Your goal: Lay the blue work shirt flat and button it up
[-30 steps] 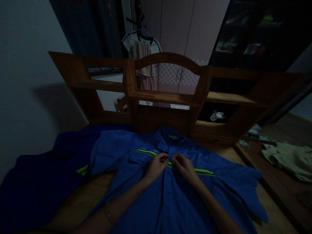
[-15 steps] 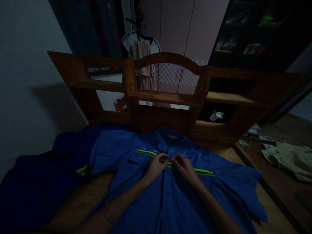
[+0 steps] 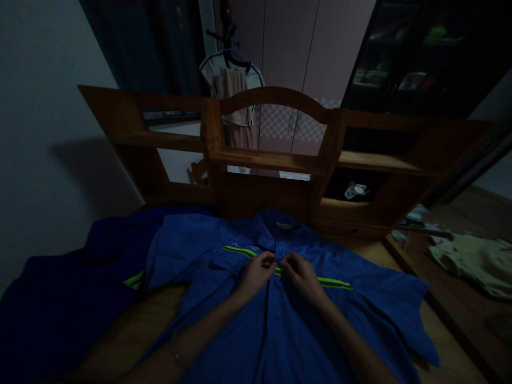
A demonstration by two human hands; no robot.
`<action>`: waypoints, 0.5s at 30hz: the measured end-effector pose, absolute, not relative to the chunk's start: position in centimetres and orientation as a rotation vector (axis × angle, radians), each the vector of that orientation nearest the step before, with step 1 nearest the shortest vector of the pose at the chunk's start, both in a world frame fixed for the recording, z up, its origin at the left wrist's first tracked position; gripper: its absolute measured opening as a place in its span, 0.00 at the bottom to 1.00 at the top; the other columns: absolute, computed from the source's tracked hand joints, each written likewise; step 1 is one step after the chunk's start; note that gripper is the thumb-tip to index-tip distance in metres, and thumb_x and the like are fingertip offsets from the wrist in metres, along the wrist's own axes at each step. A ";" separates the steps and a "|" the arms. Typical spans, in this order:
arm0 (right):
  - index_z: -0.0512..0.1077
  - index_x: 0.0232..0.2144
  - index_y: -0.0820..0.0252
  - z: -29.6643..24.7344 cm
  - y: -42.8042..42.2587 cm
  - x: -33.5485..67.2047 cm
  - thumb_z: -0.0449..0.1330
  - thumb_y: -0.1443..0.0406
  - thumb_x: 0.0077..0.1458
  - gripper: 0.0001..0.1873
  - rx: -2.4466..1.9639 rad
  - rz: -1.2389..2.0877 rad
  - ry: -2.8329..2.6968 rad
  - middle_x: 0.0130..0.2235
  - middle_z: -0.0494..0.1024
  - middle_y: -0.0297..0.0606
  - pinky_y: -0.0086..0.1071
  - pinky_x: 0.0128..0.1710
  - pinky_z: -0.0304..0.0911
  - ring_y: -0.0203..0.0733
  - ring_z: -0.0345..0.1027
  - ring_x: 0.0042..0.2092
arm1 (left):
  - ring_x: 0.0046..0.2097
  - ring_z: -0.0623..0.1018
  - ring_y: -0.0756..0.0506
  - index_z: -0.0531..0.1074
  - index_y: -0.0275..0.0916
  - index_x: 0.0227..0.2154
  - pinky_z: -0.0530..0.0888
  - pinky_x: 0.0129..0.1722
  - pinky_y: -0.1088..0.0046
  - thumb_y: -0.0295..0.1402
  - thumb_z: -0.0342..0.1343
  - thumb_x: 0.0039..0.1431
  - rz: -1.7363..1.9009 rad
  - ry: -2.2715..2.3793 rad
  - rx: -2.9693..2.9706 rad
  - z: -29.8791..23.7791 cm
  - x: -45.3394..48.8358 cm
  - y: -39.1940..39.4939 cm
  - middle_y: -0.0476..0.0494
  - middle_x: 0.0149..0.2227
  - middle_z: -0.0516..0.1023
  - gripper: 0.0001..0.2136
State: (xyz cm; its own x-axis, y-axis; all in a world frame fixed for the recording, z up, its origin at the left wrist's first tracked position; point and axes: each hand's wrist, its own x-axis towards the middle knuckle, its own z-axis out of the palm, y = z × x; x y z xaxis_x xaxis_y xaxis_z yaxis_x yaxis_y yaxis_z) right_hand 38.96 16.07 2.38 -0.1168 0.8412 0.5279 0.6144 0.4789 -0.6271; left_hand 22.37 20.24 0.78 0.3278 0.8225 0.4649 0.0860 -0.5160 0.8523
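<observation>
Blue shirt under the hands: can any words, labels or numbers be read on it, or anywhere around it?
On the blue shirt, pale lettering above the yellow-green stripe, just beyond the left hand: too dim and blurred to read.
The neck label in the collar: marks too small to read.
Elsewhere in this dark view: no text can be read.

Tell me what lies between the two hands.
Between left hand and right hand, only the blue shirt front, crossed by its yellow-green stripe; head view.
</observation>
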 end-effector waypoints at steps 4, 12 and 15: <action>0.67 0.33 0.59 2.6 15.9 38.9 0.51 0.58 0.61 0.12 -1.230 0.291 -1.836 0.30 0.72 0.33 0.28 0.31 0.56 0.36 0.66 0.31 | 0.38 0.78 0.47 0.73 0.37 0.38 0.73 0.39 0.74 0.29 0.54 0.53 1.238 0.812 1.836 0.9 22.3 20.1 0.45 0.36 0.78 0.09; 0.67 0.33 0.59 2.7 15.8 38.8 0.51 0.59 0.61 0.11 -1.242 0.294 -1.831 0.31 0.72 0.34 0.28 0.31 0.57 0.37 0.66 0.31 | 0.39 0.78 0.48 0.72 0.38 0.37 0.72 0.40 0.74 0.28 0.54 0.52 1.244 0.791 1.844 1.1 22.2 19.8 0.45 0.37 0.78 0.08; 0.67 0.34 0.59 2.7 15.7 38.7 0.51 0.59 0.61 0.11 -1.251 0.285 -1.827 0.31 0.73 0.35 0.28 0.31 0.57 0.37 0.67 0.31 | 0.39 0.77 0.47 0.72 0.38 0.37 0.72 0.41 0.74 0.29 0.54 0.53 1.241 0.762 1.837 1.1 22.3 19.9 0.46 0.38 0.78 0.08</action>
State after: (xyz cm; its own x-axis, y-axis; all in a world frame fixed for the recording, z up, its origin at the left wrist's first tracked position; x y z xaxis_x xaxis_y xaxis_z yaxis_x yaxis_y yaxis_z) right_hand 38.73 15.73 2.74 -0.1078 0.8410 0.5303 0.6394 0.4671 -0.6108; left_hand 22.31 19.93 1.09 0.3445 0.8114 0.4722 0.0534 -0.5191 0.8530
